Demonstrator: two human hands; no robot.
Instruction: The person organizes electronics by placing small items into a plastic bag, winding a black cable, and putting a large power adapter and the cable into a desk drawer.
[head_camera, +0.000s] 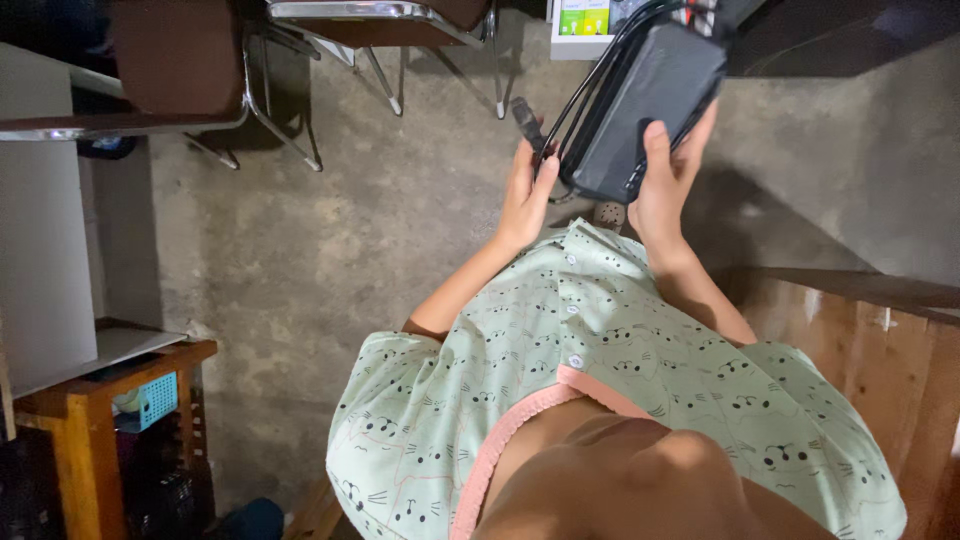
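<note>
The right hand (668, 180) grips the near end of a dark grey flat box (648, 105), thumb lying across its face; the fingers wrap behind and are mostly hidden. The left hand (525, 195) is closed round black cables (590, 85) beside the box, a dark plug (527, 118) sticking up above the fingers. Box and cables are held in the air over the concrete floor (350, 220). Where the cables lead is cut off by the upper edge, and their join to the box is hard to make out.
</note>
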